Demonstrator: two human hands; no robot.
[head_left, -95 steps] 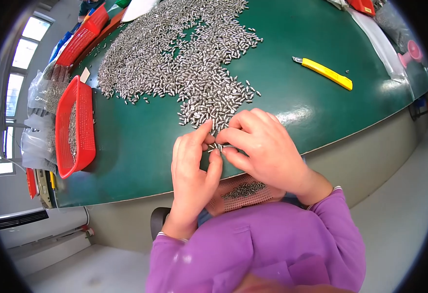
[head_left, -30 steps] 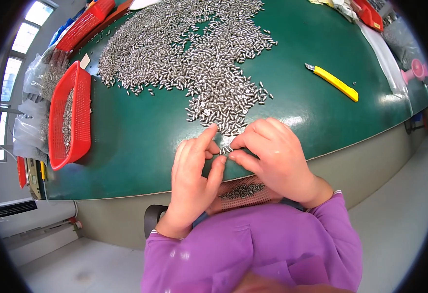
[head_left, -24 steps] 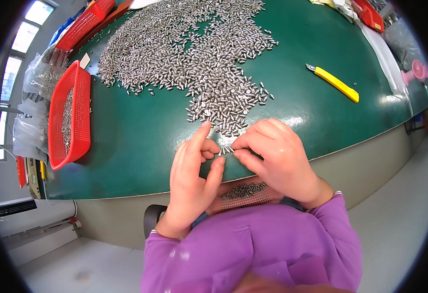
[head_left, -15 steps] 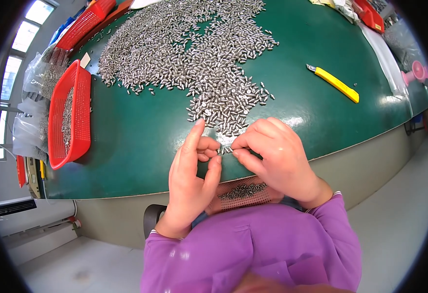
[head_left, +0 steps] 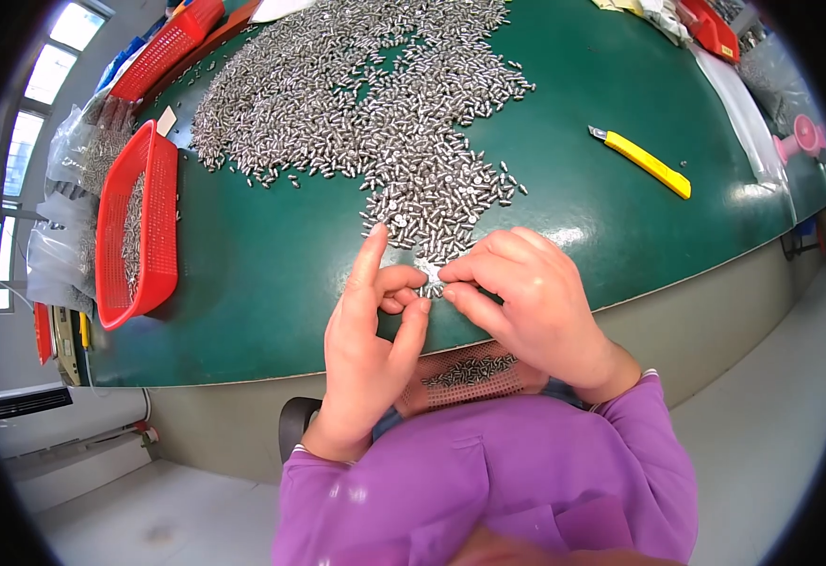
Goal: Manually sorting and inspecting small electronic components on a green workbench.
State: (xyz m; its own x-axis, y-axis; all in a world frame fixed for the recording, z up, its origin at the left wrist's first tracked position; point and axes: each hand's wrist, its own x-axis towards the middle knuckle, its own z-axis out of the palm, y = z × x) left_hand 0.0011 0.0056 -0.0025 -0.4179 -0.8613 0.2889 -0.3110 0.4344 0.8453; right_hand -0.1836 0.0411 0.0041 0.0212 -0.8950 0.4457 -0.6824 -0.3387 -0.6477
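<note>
Holding some sorted pieces already, a red basket (head_left: 135, 231) sits far left; the left hand (head_left: 366, 349), index finger raised, and the right hand (head_left: 526, 302) pinch small metal pins (head_left: 429, 288) at the near edge of a big unsorted heap (head_left: 366, 104).

Green-topped table (head_left: 272, 283) fills the view, and across its far half sprawls a big heap of small silvery metal pieces (head_left: 366, 94), tapering to a thin tongue that runs down toward the near edge. By the left edge sits 1 red mesh basket (head_left: 135, 226) with more of the same pieces inside, clear plastic bags (head_left: 64, 255) just beyond it, and a second red basket (head_left: 163, 47) up at the far left corner. Over on the right half, well apart from the heap, lies 1 yellow utility knife (head_left: 644, 162), with a red tray (head_left: 710, 28) near the far right corner.
</note>
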